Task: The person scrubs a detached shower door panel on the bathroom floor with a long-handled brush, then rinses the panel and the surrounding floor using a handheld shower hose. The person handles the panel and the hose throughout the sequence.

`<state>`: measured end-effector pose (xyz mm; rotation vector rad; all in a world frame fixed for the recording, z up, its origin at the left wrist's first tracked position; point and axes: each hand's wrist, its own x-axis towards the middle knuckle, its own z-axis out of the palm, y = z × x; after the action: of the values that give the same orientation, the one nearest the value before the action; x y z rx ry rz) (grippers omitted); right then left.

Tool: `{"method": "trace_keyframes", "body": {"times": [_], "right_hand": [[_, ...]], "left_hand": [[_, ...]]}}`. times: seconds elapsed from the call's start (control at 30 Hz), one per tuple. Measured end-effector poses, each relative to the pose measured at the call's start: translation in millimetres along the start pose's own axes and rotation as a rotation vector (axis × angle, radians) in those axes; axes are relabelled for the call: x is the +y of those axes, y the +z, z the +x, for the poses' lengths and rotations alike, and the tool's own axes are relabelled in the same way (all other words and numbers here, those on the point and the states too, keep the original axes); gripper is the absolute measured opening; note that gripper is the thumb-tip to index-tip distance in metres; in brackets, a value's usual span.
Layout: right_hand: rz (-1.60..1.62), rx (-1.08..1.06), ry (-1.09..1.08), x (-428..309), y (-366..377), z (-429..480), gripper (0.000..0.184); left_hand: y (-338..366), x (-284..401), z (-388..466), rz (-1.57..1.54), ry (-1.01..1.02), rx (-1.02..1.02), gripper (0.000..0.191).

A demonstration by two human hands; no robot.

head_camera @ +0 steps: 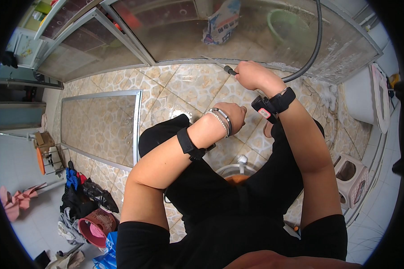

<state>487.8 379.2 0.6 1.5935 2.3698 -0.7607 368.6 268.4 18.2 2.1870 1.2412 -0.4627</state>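
My right hand point(257, 76) grips the dark nozzle point(229, 70) of a grey hose point(318, 43). A thin stream of water point(212, 60) leaves it toward the bottom rail of a framed glass panel point(175, 37). White foam point(343, 50) streaks the glass at the right. My left hand point(233, 116) is curled into a loose fist above the tiled floor point(195, 80), between my knees; I see nothing in it, though its underside is hidden. A second framed glass panel point(99, 127) stands out at the left, with the tiles showing through it.
Behind the glass are a green basin point(286, 27) and a printed plastic bag point(222, 23). A white toilet point(360, 94) and a pale plastic stool point(351, 180) stand at right. At lower left, clothes point(76, 205) lie by a red basket point(97, 223). Foam point(326, 95) lies on the floor.
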Motion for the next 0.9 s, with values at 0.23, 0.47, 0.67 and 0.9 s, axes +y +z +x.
{"method": "trace_keyframes", "body": {"times": [0.23, 0.47, 0.67, 0.9], "right_hand": [[-0.029, -0.011, -0.022, -2.4, -0.6, -1.4, 0.023], [-0.093, -0.072, -0.032, -5.3, -2.8, -1.7, 0.025], [-0.074, -0.060, -0.050, -4.8, 0.9, 0.1, 0.025], [-0.039, -0.073, -0.087, -5.8, 5.3, 3.2, 0.025]], "left_hand": [[-1.8, 0.9, -2.0, 0.008, 0.002, 0.000, 0.035], [-4.7, 2.6, -5.3, 0.012, 0.015, 0.025, 0.028], [-3.4, 1.5, -2.6, 0.005, -0.010, 0.001, 0.032], [-1.5, 1.4, -0.4, -0.002, -0.025, -0.013, 0.036]]}}
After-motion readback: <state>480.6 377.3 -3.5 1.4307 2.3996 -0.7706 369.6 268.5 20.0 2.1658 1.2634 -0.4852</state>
